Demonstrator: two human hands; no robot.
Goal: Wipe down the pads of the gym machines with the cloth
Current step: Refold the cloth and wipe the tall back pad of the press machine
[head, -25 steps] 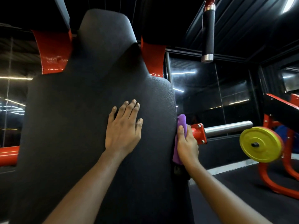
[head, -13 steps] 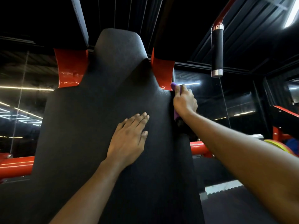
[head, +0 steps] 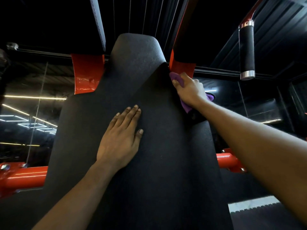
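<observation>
**Cloth at the pad's upper right edge**

A tall black back pad [head: 149,146] fills the middle of the view, narrowing to a headrest section at 12 o'clock. The left hand [head: 120,140] lies flat on the pad's face near the centre, palm down, fingers straight and close together pointing toward 1 o'clock, thumb set a little apart; it holds nothing.

The right hand [head: 189,90] reaches in from 4 o'clock to the pad's right edge at about 1 o'clock, just where the wide part narrows. Its fingers are curled around a purple cloth [head: 178,79], pressing it against the side of the pad. Cloth shows above the fingers and again below the wrist, bunched.

Red frame plates [head: 86,73] stand behind the pad at 11 and 1 o'clock, the right one just beside the cloth. A red crossbar [head: 23,176] runs behind the pad at 9 and 3 o'clock. A black handle grip [head: 246,50] with metal end caps hangs at 2 o'clock, well apart from the hands.
</observation>
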